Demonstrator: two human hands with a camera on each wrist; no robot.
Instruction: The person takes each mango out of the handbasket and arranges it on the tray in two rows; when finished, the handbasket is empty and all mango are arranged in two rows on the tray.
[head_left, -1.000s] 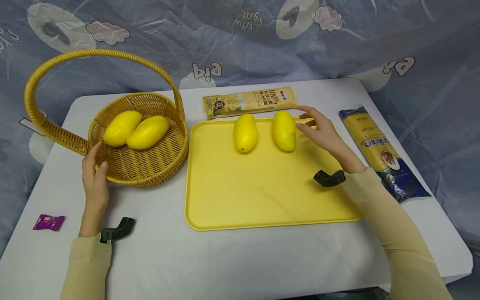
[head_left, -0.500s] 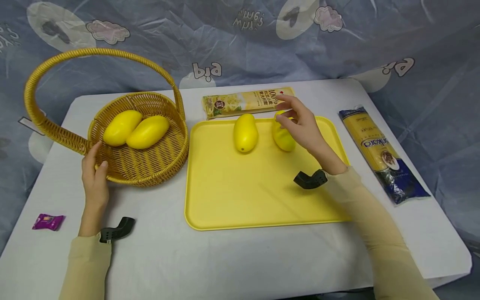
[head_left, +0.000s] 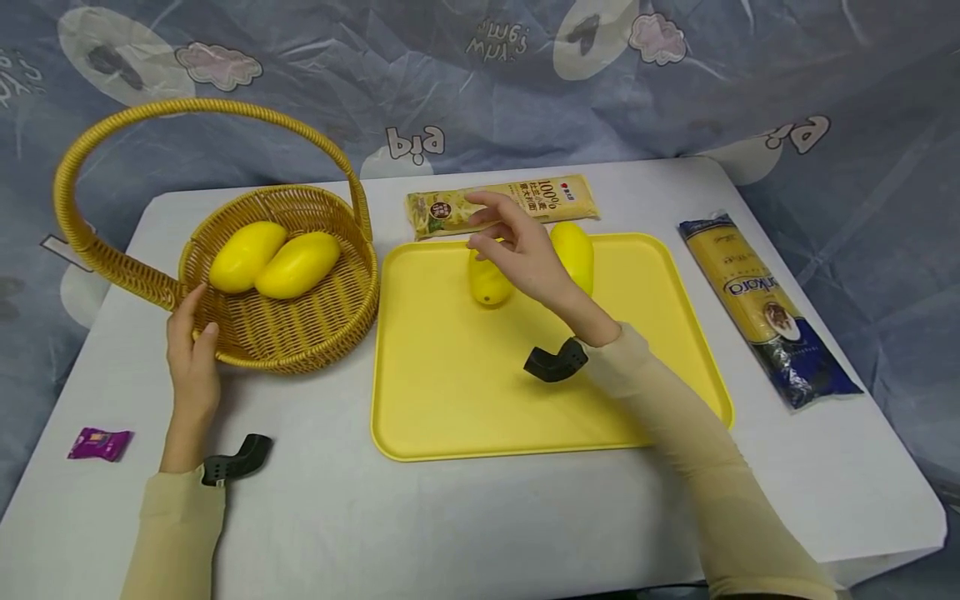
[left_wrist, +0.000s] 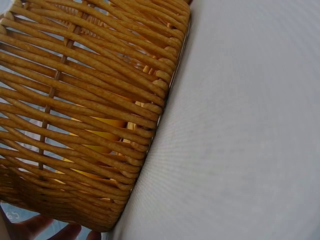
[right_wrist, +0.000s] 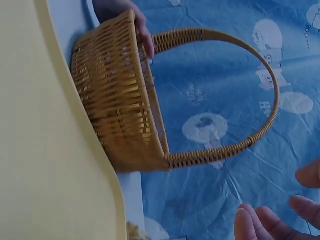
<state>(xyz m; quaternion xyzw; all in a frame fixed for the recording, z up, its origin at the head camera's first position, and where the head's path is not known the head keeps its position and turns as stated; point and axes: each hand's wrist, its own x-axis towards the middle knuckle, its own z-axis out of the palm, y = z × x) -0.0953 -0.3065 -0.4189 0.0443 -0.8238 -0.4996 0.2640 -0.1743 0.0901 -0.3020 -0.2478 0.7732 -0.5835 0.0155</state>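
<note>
Spanning the upper part of the head view, the grey-blue printed backdrop [head_left: 330, 75] hangs behind the white table [head_left: 450, 533]. The yellow tray [head_left: 450, 383] lies flat on the table, across its middle. The wicker basket [head_left: 315, 357] stands upright just beside the left side of the tray, with its arched handle raised. Two beige sleeves, left [head_left: 176, 533] and right [head_left: 690, 442], extend inward from the lower edge. The blue-and-gold packet [head_left: 768, 308] lies at a slant to the right of the tray. The cream-yellow packet [head_left: 555, 200] lies lengthwise just behind the far edge of the tray, partly covered by the right hand. The left hand [head_left: 192, 358] is clamped on the near left part of the basket rim. The right hand [head_left: 525, 254] is positioned over the far half of the tray, with thumb and fingertips apart and loosely bent; contact with the fruit beneath cannot be confirmed. Four yellow fruits are located as follows: the left basket fruit [head_left: 247, 257] and the right basket fruit [head_left: 298, 265] rest side by side inside the basket; the left tray fruit [head_left: 489, 287] and the right tray fruit [head_left: 576, 254] rest near the far edge of the tray, both partly hidden by the right hand. Black wrist mounts, left [head_left: 238, 458] and right [head_left: 557, 362], project inward at the cuffs. The small purple packet [head_left: 99, 444] lies on the table, left of the left forearm.
</note>
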